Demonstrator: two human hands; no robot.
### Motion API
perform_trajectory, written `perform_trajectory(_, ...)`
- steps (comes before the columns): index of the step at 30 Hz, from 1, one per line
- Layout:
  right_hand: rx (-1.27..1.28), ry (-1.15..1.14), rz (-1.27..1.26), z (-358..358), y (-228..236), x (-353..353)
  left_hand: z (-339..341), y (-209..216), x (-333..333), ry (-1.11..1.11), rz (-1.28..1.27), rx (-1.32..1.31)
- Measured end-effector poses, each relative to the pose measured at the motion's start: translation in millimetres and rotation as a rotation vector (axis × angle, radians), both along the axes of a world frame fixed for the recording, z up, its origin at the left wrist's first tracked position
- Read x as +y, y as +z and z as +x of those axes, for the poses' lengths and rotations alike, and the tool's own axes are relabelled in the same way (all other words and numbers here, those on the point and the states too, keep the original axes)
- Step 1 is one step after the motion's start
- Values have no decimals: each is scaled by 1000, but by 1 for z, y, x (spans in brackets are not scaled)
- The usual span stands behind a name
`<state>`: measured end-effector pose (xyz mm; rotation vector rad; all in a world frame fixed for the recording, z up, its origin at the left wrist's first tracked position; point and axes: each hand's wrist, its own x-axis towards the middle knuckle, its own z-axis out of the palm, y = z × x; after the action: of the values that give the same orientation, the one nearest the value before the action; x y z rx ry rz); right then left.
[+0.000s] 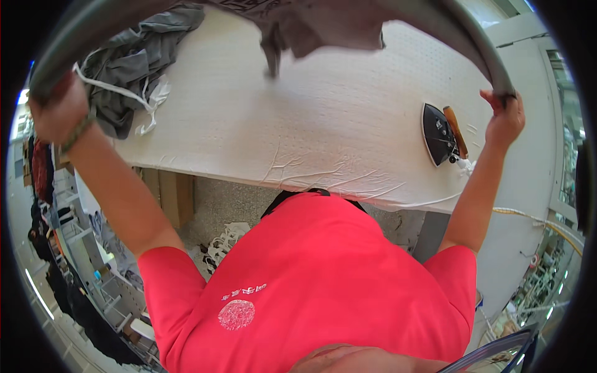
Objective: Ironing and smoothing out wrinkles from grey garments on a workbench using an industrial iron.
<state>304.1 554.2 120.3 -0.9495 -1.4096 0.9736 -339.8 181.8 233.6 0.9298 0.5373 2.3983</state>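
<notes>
A dark grey garment (317, 28) is stretched in the air between my two raised hands, its middle sagging over the far side of the white padded table. My left hand (62, 112), a band round its wrist, grips one end at the far left and is slightly blurred. At the right, my right hand (505, 118) has its fingers closed on the other end. What kind of garment it is I cannot tell, as its upper part runs out of view. A black iron (438, 138) with a wooden handle rests on the table, left of my right forearm.
The white ironing table (249, 130) spans the space before me, its cover wrinkled along the near edge. Crumpled grey garments (134, 62) with a white cord lie at its far left. A cardboard box (177, 198) stands below. A hose (541, 219) runs off to the right.
</notes>
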Motion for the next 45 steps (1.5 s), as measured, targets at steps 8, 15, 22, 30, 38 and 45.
perform_trajectory(8, -713, 326, -541, 4, -101, -117, 126, -341, -128, 211, -940, -911)
perform_trajectory(15, -763, 2, -772, 16, -232, -146, 294, -86, 26, -613, -215, 771)
perform_trajectory(22, -874, -16, -633, 22, -242, -159, 301, -54, 39, -372, -173, 917)
perform_trajectory(30, -663, -57, -519, 15, -242, -179, 287, -49, 17, -206, -151, 1004)
perform_trajectory(38, -904, 156, -371, 27, -235, -189, 200, -282, -5, -235, -1201, -548)
perform_trajectory(45, -770, 277, -513, 16, -163, -160, 199, -368, 30, -105, -1130, -824)
